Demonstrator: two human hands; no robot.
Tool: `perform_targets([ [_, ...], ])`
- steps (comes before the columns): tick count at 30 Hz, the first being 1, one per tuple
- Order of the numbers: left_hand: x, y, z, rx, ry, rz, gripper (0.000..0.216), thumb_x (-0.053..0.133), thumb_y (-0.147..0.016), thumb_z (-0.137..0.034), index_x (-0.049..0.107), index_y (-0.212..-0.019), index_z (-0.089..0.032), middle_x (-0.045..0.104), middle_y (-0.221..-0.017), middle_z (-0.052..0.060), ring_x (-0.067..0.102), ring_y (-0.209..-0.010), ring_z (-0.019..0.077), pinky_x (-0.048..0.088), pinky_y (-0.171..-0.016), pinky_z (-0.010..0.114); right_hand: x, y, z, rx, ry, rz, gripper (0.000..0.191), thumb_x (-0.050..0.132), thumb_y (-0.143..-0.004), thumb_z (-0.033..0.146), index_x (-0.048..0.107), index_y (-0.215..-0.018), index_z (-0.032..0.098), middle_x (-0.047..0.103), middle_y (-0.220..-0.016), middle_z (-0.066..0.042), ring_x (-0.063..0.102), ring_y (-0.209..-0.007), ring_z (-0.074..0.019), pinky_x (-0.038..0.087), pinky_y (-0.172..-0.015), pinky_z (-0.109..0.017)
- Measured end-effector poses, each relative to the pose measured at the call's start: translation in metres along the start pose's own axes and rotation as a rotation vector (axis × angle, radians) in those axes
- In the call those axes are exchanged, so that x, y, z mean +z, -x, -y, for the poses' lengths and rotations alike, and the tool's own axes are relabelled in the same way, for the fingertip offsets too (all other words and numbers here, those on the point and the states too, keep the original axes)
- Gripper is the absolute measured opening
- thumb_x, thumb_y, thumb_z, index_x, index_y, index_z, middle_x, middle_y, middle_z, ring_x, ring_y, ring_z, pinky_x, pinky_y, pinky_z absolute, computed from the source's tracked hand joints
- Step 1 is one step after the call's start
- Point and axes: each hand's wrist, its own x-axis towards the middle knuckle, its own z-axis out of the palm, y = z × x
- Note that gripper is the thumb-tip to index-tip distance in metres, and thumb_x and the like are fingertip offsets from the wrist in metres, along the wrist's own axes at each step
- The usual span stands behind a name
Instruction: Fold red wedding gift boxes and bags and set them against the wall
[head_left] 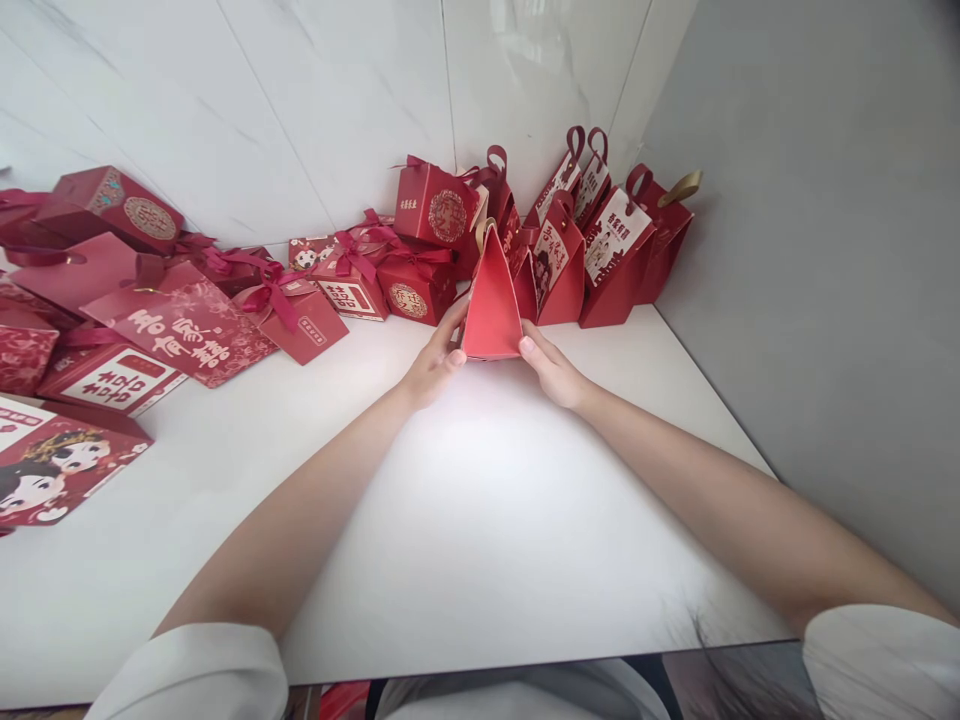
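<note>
A plain red triangular gift box (491, 295) stands upright on the white table (465, 520), close to the back row of boxes. My left hand (437, 360) grips its lower left side with the fingers wrapped round the edge. On the other side, my right hand (551, 368) presses the box's lower right corner with its fingers together. A tan loop handle shows at the box's peak.
Red handled gift bags (607, 255) line the back right against the wall. Ribboned red boxes (416, 285) and flat printed boxes (191, 335) crowd the back and left. A cartoon-printed box (52, 470) lies at the far left. A grey wall (825, 300) bounds the right.
</note>
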Motion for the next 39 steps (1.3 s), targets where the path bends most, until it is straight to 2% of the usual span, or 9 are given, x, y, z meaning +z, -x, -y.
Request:
perform_targets([
  [4,0.0006,-0.0008,-0.0018,0.006,-0.006,0.000,0.088,0.047,-0.089,-0.078,0.036,-0.158,-0.024,0.025,-0.169,0.014,0.026,-0.155,0.0397,0.045,-0.112,0.048,-0.0007,0.0000,-0.0017,-0.003,0.011,-0.002,0.070,0.041,-0.096,0.075,0.052,-0.145,0.027,0.055,-0.151,-0.009,0.050,-0.140,-0.0280,0.029,-0.125,-0.049],
  [9,0.0009,-0.0017,-0.0031,0.025,-0.020,-0.004,0.087,0.046,-0.089,-0.079,0.039,-0.156,-0.025,0.027,-0.169,0.013,0.018,-0.158,0.0387,0.033,-0.123,0.052,-0.0013,-0.0001,-0.0024,-0.004,0.018,0.004,0.070,0.041,-0.096,0.075,0.051,-0.145,0.027,0.055,-0.151,-0.009,0.049,-0.141,-0.0281,0.029,-0.125,-0.049],
  [16,0.0019,-0.0013,-0.0012,0.000,0.025,-0.005,0.086,0.048,-0.089,-0.077,0.038,-0.157,-0.024,0.025,-0.169,0.016,0.031,-0.152,0.0407,0.042,-0.116,0.051,-0.0013,-0.0001,-0.0017,0.004,0.021,0.000,0.071,0.041,-0.095,0.076,0.051,-0.145,0.028,0.056,-0.151,-0.008,0.045,-0.145,-0.0281,0.028,-0.126,-0.048],
  [23,0.0020,-0.0004,-0.0047,-0.016,-0.025,-0.012,0.087,0.045,-0.090,-0.078,0.038,-0.157,-0.022,0.039,-0.161,0.019,0.030,-0.152,0.0415,0.049,-0.107,0.049,-0.0011,0.0001,-0.0002,-0.002,0.019,0.003,0.071,0.040,-0.095,0.076,0.051,-0.145,0.027,0.055,-0.151,-0.009,0.051,-0.140,-0.0279,0.030,-0.125,-0.049],
  [26,0.0027,-0.0006,-0.0069,-0.019,-0.023,-0.012,0.090,0.045,-0.088,-0.079,0.037,-0.157,-0.022,0.041,-0.160,0.018,0.031,-0.152,0.0417,0.049,-0.107,0.050,-0.0013,0.0000,0.0002,0.000,0.021,0.002,0.070,0.041,-0.096,0.075,0.051,-0.145,0.027,0.055,-0.151,-0.009,0.051,-0.140,-0.0279,0.030,-0.124,-0.048],
  [32,0.0033,-0.0012,-0.0074,-0.026,-0.007,-0.017,0.090,0.046,-0.088,-0.080,0.037,-0.157,-0.023,0.035,-0.164,0.017,0.028,-0.154,0.0398,0.040,-0.117,0.051,-0.0009,0.0000,0.0008,0.000,0.015,0.001,0.070,0.041,-0.096,0.075,0.051,-0.145,0.025,0.055,-0.151,-0.010,0.051,-0.139,-0.0277,0.031,-0.124,-0.049],
  [36,0.0031,-0.0014,-0.0064,-0.009,0.004,-0.011,0.089,0.047,-0.088,-0.079,0.038,-0.157,-0.024,0.029,-0.167,0.016,0.028,-0.153,0.0413,0.042,-0.116,0.052,-0.0007,0.0003,0.0019,0.002,0.017,0.000,0.071,0.040,-0.095,0.076,0.051,-0.145,0.026,0.055,-0.151,-0.010,0.051,-0.140,-0.0273,0.031,-0.124,-0.048],
  [39,0.0034,-0.0014,-0.0076,-0.021,0.003,-0.007,0.087,0.045,-0.089,-0.078,0.037,-0.157,-0.025,0.032,-0.166,0.017,0.031,-0.152,0.0420,0.045,-0.112,0.052,-0.0007,0.0004,0.0022,0.004,0.016,0.001,0.071,0.041,-0.095,0.076,0.052,-0.145,0.027,0.055,-0.151,-0.009,0.051,-0.140,-0.0276,0.030,-0.125,-0.048],
])
